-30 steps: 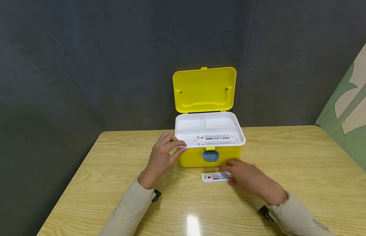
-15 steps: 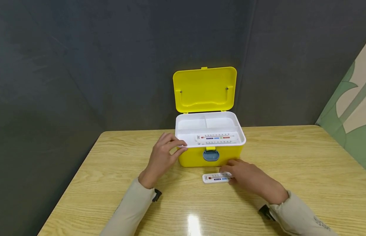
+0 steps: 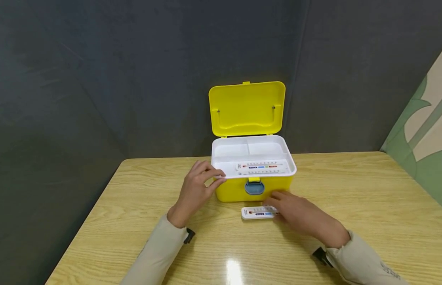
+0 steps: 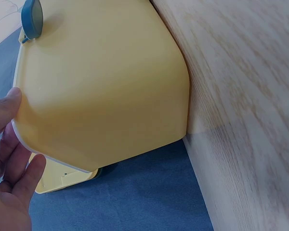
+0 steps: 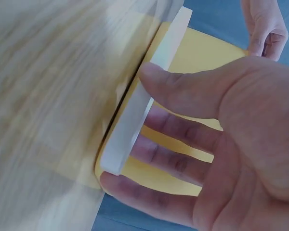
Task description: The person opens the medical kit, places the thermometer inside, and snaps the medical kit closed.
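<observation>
A yellow storage box (image 3: 229, 193) stands with its lid (image 3: 247, 109) raised. My left hand (image 3: 196, 188) pinches the front left corner of its rim; the left wrist view shows the thumb outside and the fingers at the edge. In front of the box, my right hand (image 3: 302, 215) holds a white flat thermometer (image 3: 256, 213) by its right end. From the right wrist, this thermometer (image 5: 127, 122) appears edge-on, thumb on one side and fingers on the other, close to the tabletop. More white thermometers (image 3: 261, 166) lie in the front compartment of the white tray (image 3: 224, 164).
The tray has two smaller compartments at the back. A blue-grey latch (image 3: 254, 188) hangs on the box's front. The box sits near the far edge of the wooden table (image 3: 135, 206), before a dark curtain (image 3: 135, 79).
The thermometer under my right hand has shifted slightly left and toward the box, its front edge now showing more. My left hand stays on the rim.
</observation>
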The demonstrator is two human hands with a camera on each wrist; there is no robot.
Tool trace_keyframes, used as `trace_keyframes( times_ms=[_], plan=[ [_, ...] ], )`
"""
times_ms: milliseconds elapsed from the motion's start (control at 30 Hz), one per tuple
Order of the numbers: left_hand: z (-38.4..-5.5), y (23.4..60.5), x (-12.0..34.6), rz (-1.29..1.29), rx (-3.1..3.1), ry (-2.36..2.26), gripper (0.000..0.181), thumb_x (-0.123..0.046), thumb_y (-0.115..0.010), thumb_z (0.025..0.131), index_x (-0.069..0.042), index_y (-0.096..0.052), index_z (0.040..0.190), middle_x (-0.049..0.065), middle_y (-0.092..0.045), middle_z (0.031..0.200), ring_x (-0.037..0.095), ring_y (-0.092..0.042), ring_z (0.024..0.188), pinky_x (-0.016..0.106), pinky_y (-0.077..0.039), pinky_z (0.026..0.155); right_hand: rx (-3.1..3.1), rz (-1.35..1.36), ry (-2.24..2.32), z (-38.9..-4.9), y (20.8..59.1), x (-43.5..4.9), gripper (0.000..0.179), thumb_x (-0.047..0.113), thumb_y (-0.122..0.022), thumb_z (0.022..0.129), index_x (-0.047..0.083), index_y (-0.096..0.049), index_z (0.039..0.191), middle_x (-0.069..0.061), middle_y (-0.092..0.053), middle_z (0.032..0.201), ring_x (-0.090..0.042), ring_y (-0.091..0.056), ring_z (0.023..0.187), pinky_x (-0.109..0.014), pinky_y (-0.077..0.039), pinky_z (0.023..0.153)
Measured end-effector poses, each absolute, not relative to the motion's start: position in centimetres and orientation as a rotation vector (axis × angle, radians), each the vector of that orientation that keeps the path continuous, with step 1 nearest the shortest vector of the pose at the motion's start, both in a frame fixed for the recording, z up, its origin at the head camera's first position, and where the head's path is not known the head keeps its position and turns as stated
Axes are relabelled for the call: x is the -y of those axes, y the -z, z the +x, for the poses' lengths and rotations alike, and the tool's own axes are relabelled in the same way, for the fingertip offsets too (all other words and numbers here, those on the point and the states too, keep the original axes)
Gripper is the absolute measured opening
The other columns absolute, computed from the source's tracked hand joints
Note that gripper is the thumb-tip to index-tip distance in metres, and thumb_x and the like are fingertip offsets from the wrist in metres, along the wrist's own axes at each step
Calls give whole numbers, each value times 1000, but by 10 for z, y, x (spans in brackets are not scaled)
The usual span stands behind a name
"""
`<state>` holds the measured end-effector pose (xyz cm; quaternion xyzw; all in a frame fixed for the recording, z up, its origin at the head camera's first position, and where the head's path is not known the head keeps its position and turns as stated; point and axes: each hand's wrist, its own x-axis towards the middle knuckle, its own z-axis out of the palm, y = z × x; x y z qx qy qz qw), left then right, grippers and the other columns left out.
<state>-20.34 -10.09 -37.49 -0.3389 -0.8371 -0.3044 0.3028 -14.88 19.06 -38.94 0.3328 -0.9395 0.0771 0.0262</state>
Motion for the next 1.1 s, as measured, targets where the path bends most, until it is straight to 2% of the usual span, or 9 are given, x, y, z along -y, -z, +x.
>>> trace_keyframes(
  times_ms=[167, 400, 1100],
  plan=[
    [-203, 376, 101, -898, 2227, 799, 8, -20, -80, 84, -14, -78, 89, -1, -62, 85, 14, -50, 80, 26, -44, 70, 2897, 1030, -226, -147, 384, -190, 38, 13, -79, 84, 22, -65, 118, 1, -62, 114, -19, -58, 103, -40, -57, 80],
    [-203, 375, 101, -898, 2222, 812, 8, -19, -80, 83, -13, -78, 89, -1, -62, 86, 14, -52, 81, 26, -46, 72, 2922, 991, -244, -144, 376, -191, 39, 14, -79, 85, 24, -66, 120, 2, -62, 112, -17, -58, 101, -37, -57, 76],
    [-204, 375, 102, -895, 2204, 877, 8, -18, -80, 83, -13, -79, 89, -1, -63, 85, 13, -51, 78, 28, -42, 73, 2843, 1009, -223, -138, 352, -195, 46, 13, -83, 79, 29, -69, 119, 3, -66, 109, -15, -59, 94, -31, -55, 70]
  ],
)
